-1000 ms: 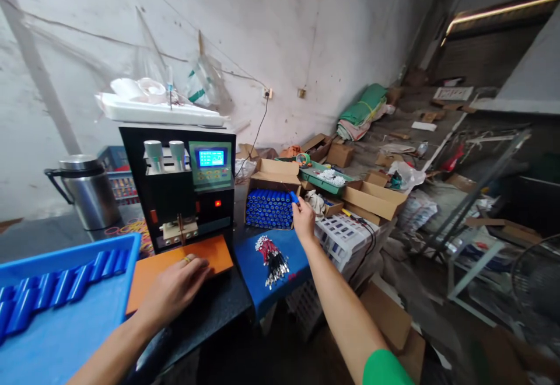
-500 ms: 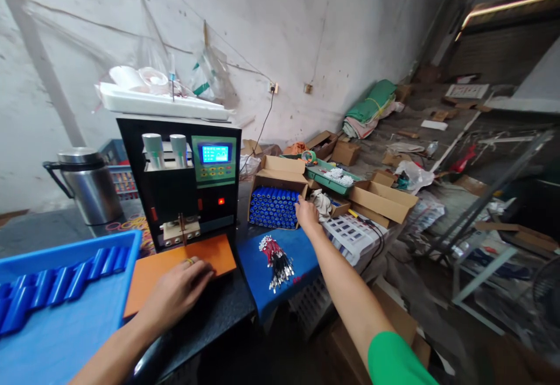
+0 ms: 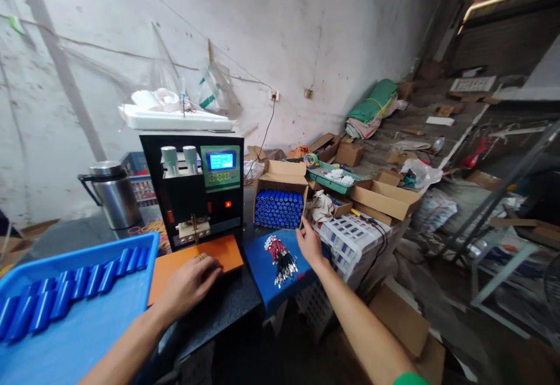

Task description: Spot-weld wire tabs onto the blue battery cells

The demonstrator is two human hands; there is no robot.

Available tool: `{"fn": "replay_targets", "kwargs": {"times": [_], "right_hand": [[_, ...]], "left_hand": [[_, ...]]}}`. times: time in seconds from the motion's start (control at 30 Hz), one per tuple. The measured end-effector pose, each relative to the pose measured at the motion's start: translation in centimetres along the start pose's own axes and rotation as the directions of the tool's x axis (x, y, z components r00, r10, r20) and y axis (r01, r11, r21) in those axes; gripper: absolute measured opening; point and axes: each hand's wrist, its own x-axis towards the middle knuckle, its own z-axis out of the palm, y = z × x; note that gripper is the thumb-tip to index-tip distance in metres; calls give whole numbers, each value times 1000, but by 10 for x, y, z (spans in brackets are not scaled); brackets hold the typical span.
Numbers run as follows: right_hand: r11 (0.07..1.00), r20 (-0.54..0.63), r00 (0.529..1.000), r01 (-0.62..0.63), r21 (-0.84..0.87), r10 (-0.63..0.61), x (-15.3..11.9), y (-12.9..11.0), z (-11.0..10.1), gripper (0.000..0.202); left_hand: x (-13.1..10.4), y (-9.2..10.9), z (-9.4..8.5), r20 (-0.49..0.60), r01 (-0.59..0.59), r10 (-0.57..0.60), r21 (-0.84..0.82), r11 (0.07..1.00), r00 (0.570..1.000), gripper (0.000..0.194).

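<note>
My left hand (image 3: 195, 280) rests on the orange board (image 3: 227, 254) in front of a black spot welder (image 3: 225, 213), its fingers loosely bent and nothing visible in them. Above the board sit the welder's copper-coloured electrode tips (image 3: 195, 224). My right hand (image 3: 311, 245) is at the lower right corner of a cardboard box filled with blue cylindrical battery cells (image 3: 279, 207). Its fingers are drawn together; what they hold, if anything, is too small to make out. Left of it, a bundle of red and black wire leads (image 3: 282, 259) lies on a blue mat (image 3: 262, 283).
A blue tray (image 3: 100, 321) with wrapped blue cells stands at the left. Behind it is a steel jug (image 3: 114, 195). To the right are a white plastic crate (image 3: 345, 239), an opened carton (image 3: 385, 198) and a green tray (image 3: 328, 179) of white parts.
My right hand has come down slightly from the right side of the cell box toward its lower corner. My left hand stays on the orange board. The view has shifted left.
</note>
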Motion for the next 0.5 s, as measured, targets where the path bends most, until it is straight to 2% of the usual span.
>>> {"fn": "replay_targets", "kwargs": {"times": [0.13,0.27,0.33,0.4,0.47,0.5], "right_hand": [[987,8,988,-156,36,156,-37,5,16,47],[980,41,980,-192,-57,194,-41,-2,20,38],[979,42,981,-187,-87,191,-40,-6,18,35],[978,41,979,-194,-81,198,-40,-6,16,33],[977,39,978,-203,-60,205,-41,-5,13,33],[977,39,977,-207,-52,210,-41,-4,11,33]], "left_hand": [[1,6,-2,-4,-43,43,43,998,999,31],[5,11,-6,15,-48,46,128,991,999,37],[8,23,-14,31,-39,35,161,986,999,39],[8,50,-27,19,-63,61,171,983,998,43],[3,93,-48,-38,-159,167,167,973,985,45],[-3,119,-61,-90,-236,251,150,960,964,42]]}}
